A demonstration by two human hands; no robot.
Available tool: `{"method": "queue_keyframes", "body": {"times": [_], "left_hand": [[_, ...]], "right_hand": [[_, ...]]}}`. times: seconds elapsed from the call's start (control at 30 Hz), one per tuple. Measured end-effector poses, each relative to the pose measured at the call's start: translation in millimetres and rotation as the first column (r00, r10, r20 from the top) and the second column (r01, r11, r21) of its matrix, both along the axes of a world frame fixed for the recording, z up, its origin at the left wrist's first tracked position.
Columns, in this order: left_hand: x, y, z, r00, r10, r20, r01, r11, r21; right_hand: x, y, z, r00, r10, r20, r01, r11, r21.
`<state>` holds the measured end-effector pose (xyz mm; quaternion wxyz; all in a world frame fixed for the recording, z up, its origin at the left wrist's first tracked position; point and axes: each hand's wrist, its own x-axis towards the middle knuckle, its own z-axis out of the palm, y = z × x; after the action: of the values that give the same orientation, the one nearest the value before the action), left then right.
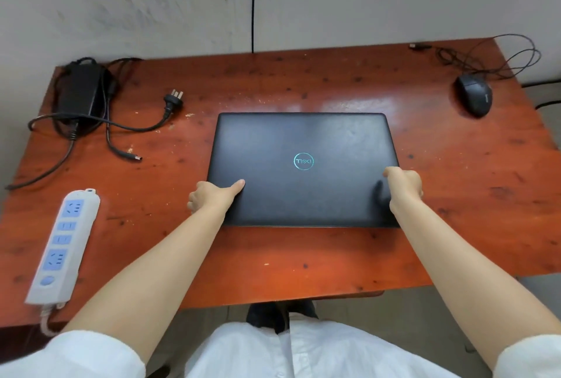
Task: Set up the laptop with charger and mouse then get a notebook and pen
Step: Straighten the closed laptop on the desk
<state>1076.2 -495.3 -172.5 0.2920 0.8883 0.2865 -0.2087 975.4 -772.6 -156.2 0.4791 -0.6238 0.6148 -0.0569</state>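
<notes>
A closed black laptop (303, 147) lies flat in the middle of the red-brown wooden table (455, 195). My left hand (212, 195) grips its near left side, thumb on the lid. My right hand (403, 186) grips the near right side the same way. The black charger brick (80, 92) with tangled cables lies at the far left; its wall plug (173, 98) and barrel connector (133, 157) rest loose on the table. A black wired mouse (475, 95) sits at the far right, its cable looped behind it. No notebook or pen is in view.
A white power strip (62, 247) with blue sockets lies along the near left edge. A black cable (253, 1) runs down the wall behind the table. The mouse cable's USB end (420, 46) rests at the back right edge.
</notes>
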Motion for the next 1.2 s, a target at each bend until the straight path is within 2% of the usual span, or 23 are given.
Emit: {"method": "queue_keyframes", "body": {"times": [0.13,0.43,0.6,0.77,0.87,0.97,1.07,1.2], "left_hand": [[-7.9,-0.6,-5.4,0.998,0.052,0.029,-0.050,0.996,-0.079],[-13.5,-5.9,-9.4,0.997,0.057,0.058,-0.056,0.998,-0.018],[-14.2,-10.0,-14.1,0.995,0.073,0.070,-0.071,0.997,-0.030],[-16.0,-8.6,-18.2,0.997,0.021,0.076,-0.021,1.000,0.002],[-17.1,-9.6,-16.1,0.997,-0.038,0.065,0.035,0.998,0.048],[-19.9,-10.8,-12.2,0.995,-0.082,0.063,0.077,0.994,0.075],[-24.1,-7.1,-6.5,0.968,-0.207,0.141,0.186,0.971,0.147],[-20.0,15.4,3.4,0.873,-0.431,0.228,0.376,0.893,0.246]], "right_hand": [[3.7,-4.2,2.7,0.998,0.059,-0.032,-0.060,0.997,-0.040],[0.6,-3.4,-11.5,0.996,0.035,-0.080,-0.038,0.999,-0.039],[4.5,-10.7,-18.4,0.989,0.100,-0.109,-0.113,0.987,-0.114],[-0.2,-7.6,-22.6,0.975,0.140,-0.172,-0.170,0.970,-0.173],[1.9,-5.0,-19.0,0.942,0.213,-0.259,-0.269,0.941,-0.204],[-6.6,6.3,-20.0,0.900,0.328,-0.287,-0.414,0.849,-0.329],[-10.7,25.5,-23.2,0.810,0.500,-0.306,-0.585,0.656,-0.477],[16.6,64.9,-18.3,0.634,0.727,-0.264,-0.739,0.470,-0.483]]}}
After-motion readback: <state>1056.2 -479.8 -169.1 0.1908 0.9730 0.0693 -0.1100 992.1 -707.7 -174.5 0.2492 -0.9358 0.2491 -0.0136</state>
